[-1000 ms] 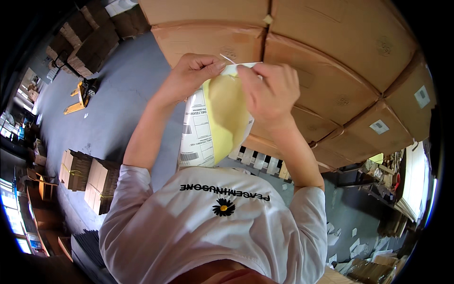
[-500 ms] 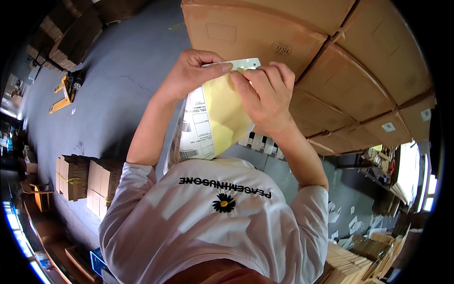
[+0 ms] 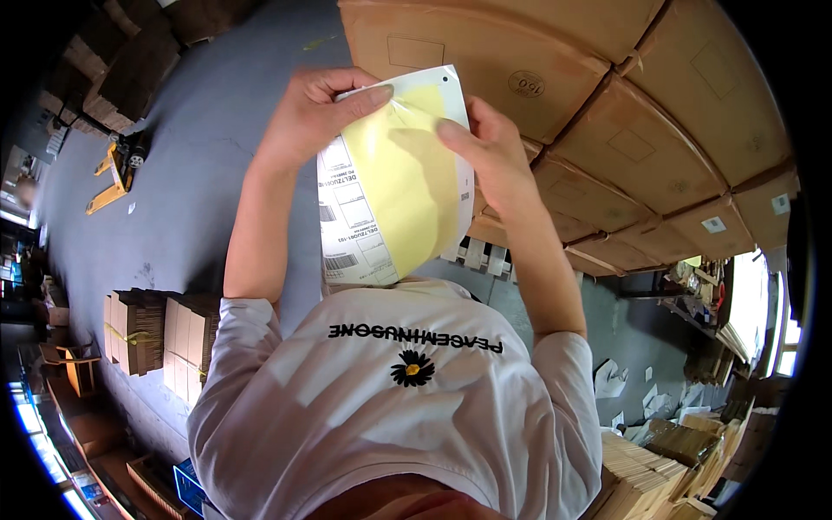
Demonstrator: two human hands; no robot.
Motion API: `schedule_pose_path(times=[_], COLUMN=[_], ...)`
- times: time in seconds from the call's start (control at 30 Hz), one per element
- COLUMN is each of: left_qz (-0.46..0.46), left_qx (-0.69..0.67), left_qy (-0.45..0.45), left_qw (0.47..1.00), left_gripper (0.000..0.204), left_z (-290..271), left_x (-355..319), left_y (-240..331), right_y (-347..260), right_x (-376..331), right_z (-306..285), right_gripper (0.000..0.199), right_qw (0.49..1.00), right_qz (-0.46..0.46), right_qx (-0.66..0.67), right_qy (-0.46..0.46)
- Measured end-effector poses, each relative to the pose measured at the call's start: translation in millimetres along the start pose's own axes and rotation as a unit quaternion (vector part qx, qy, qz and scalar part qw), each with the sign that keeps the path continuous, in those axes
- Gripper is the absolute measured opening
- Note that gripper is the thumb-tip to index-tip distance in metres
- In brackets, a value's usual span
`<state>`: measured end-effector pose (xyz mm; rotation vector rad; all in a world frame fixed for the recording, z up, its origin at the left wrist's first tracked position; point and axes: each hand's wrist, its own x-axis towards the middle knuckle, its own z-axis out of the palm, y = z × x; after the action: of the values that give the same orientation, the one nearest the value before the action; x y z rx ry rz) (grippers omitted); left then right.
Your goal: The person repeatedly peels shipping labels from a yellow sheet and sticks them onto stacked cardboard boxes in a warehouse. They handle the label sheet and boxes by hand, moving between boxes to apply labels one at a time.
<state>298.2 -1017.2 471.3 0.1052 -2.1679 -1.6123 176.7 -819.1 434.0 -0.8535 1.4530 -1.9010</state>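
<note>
A sheet of labels [image 3: 412,195] hangs upright in front of my chest, between my hands. Its middle is bare yellow backing; printed white labels with barcodes [image 3: 351,225] run down the left side, and white strips border the top and right. My left hand [image 3: 325,113] pinches the upper left edge, thumb in front and fingers partly hidden behind. At the upper right edge, my right hand [image 3: 494,156] has its thumb on the front and the other fingers behind the sheet. The lower end bends toward my white shirt.
Large taped cardboard cartons [image 3: 485,69] are stacked just beyond and to the right. A yellow pallet jack [image 3: 111,182] stands at far left. Bundled flat cardboard [image 3: 134,329] sits on the left floor; more cardboard [image 3: 641,468] and scattered paper lie at lower right.
The sheet has risen and straightened, showing more of its right border. My right hand has shifted from the top edge to the right edge; my left has moved slightly up and left.
</note>
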Motion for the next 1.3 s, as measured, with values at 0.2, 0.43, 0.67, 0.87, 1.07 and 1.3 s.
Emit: schedule_pose_path(times=[0.2, 0.43, 0.67, 0.87, 1.07, 1.3], left_qz=[0.013, -0.017, -0.055, 0.038, 0.068, 0.077], left_qx=[0.037, 0.023, -0.002, 0.018, 0.171, -0.012], left_qy=[0.058, 0.179, 0.156, 0.205, 0.286, 0.367], left_qw=[0.998, 0.983, 0.986, 0.978, 0.941, 0.927], left_gripper=[0.014, 0.02, 0.022, 0.019, 0.018, 0.021], left_z=[4, -77, -94, -29, 41, 37], left_x=[-5, 15, 14, 35, 18, -15], left_y=[7, -26, -44, -11, 38, 16], right_y=[3, 52, 43, 20, -11, 68], right_x=[-2, -39, -61, -20, -12, -14], right_z=[-22, -84, -74, -95, -65, -103], right_gripper=[0.031, 0.047, 0.056, 0.038, 0.067, 0.105], right_qw=[0.994, 0.975, 0.994, 0.84, 0.751, 0.997], right_qz=[0.017, 0.079, -0.01, -0.334, -0.401, -0.014], right_qx=[0.072, -0.005, 0.031, -0.404, -0.489, 0.059], right_qy=[-0.076, -0.206, -0.107, 0.142, 0.191, -0.053])
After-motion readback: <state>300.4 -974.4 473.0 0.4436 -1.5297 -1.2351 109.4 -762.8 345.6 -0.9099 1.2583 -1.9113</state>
